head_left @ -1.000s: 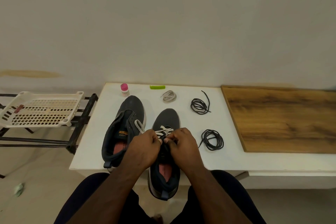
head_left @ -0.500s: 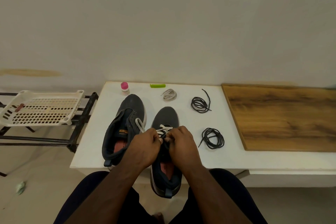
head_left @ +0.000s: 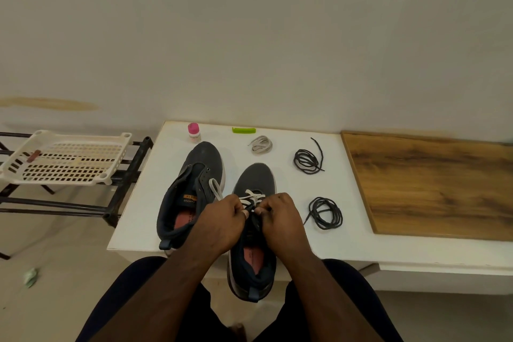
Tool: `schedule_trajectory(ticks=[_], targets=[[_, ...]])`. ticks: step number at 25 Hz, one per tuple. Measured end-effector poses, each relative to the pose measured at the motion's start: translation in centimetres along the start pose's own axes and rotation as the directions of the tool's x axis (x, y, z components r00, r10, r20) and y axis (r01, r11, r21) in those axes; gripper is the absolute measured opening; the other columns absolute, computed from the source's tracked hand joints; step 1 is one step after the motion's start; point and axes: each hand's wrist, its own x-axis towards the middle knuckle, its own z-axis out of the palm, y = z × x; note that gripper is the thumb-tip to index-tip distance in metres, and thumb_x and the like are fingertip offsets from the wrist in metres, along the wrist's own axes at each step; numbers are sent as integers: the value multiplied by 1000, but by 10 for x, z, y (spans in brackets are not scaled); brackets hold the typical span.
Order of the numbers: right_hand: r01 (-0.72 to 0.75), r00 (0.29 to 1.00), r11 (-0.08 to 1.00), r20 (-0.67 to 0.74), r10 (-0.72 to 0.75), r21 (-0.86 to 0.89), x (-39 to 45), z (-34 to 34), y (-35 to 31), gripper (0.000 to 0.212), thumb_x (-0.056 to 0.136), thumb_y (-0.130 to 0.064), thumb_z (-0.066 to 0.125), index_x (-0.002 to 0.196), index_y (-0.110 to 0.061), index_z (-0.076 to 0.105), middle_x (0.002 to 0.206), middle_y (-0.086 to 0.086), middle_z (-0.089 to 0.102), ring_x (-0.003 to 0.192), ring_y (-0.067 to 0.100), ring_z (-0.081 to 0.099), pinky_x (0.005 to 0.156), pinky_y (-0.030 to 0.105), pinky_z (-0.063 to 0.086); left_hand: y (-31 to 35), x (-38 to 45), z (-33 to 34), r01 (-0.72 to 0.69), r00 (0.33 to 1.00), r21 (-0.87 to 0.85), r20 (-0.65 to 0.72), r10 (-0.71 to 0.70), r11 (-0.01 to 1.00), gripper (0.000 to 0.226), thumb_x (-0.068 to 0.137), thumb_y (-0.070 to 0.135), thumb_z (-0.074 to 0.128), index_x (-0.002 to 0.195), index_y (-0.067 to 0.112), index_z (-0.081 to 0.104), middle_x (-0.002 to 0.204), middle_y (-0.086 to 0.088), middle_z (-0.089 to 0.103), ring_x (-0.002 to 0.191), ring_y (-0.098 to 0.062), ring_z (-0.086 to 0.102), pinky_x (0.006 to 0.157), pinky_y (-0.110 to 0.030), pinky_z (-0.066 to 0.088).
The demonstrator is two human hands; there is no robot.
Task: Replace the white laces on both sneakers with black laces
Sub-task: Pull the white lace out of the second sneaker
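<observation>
Two dark grey sneakers stand on the white table [head_left: 347, 241], toes pointing away. The left sneaker [head_left: 191, 189] has no lace in its eyelets. The right sneaker [head_left: 255, 230] still carries a white lace [head_left: 251, 197] across its lower eyelets, and its heel hangs over the front edge. My left hand [head_left: 222, 222] and my right hand [head_left: 280, 219] meet over its tongue, each pinching the white lace; a loop of it runs left over the other shoe. A loose white lace [head_left: 260, 144] lies bundled at the back. Two coiled black laces [head_left: 307, 161] [head_left: 324, 212] lie to the right.
A small pink-capped bottle [head_left: 193, 132] and a green comb [head_left: 243, 129] sit at the table's back edge. A wooden board [head_left: 433, 186] covers the right side. A white plastic basket [head_left: 63, 158] rests on a black metal rack to the left. The wall is close behind.
Both hands have shifted slightly toward the toe along the right sneaker's lacing, staying on the white lace. Everything else on the table lies where it did.
</observation>
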Motion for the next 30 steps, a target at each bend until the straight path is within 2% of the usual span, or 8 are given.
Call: schedule_trajectory(ticks=[3, 6, 10, 14, 17, 24, 27, 30], targets=[[-14, 998, 999, -62, 16, 39, 0, -2, 1, 12, 98, -11, 53, 89, -18, 57, 102, 0, 55, 90, -7, 45, 76, 4, 34, -1, 0, 0, 7, 1000, -3, 0, -7, 1000, 12, 97, 31, 54, 88, 23, 56, 80, -1, 63, 75, -17, 61, 72, -36, 54], [59, 997, 998, 41, -60, 32, -1, -2, 0, 13, 94, -20, 63, 103, -21, 72, 110, -7, 58, 101, -5, 47, 84, 4, 32, 1, 1, 1, -12, 1000, 27, 8, 12, 1000, 12, 98, 31, 53, 90, 22, 55, 79, -1, 62, 74, -15, 59, 65, -30, 48], [30, 1000, 999, -1, -30, -38, -3, 6, -5, 9, 94, -14, 61, 93, -16, 70, 101, -5, 52, 96, 10, 52, 85, 21, 42, 1, 1, 1, -3, 1000, 33, 18, 2, 999, 13, 98, 31, 54, 91, 20, 57, 82, -2, 63, 78, -18, 60, 69, -32, 49], [-70, 993, 997, -96, 74, 44, -1, -1, -2, 20, 93, -1, 50, 87, -19, 55, 101, 0, 51, 83, 2, 47, 73, 8, 37, -1, 1, -1, 39, 999, -15, 5, -39, 999, 14, 97, 32, 56, 88, 21, 57, 82, -1, 63, 77, -17, 60, 71, -33, 49], [3, 1000, 998, -2, -3, 59, -4, -3, -5, 13, 92, -15, 62, 101, -21, 70, 112, -5, 55, 99, -3, 50, 83, 2, 34, 1, 0, -1, 13, 1000, 9, 8, -13, 1000, 13, 97, 32, 55, 89, 22, 56, 80, -1, 63, 76, -17, 59, 68, -32, 48], [31, 999, 1000, 27, -31, -1, -4, 4, -7, 12, 92, -18, 63, 98, -17, 74, 116, -2, 55, 109, 11, 52, 95, 24, 45, 2, 0, -2, 17, 1000, -3, 21, -17, 1000, 12, 98, 30, 55, 93, 19, 57, 83, -2, 62, 78, -17, 59, 72, -33, 48], [10, 1000, 998, -4, -11, -59, -5, 5, -9, 10, 96, -10, 54, 92, -17, 60, 110, 2, 52, 96, 10, 50, 82, 12, 39, 4, -1, -4, 30, 999, 0, 24, -30, 1000, 12, 97, 30, 55, 93, 19, 59, 84, -2, 63, 80, -18, 60, 75, -35, 50], [-88, 991, 995, -102, 93, 45, -5, 0, -7, 16, 96, -4, 50, 91, -20, 54, 107, 1, 51, 85, -1, 47, 74, 2, 35, 4, -2, -4, 43, 999, -16, 19, -43, 999, 13, 97, 30, 55, 90, 20, 59, 84, -2, 64, 79, -18, 61, 75, -35, 51]])
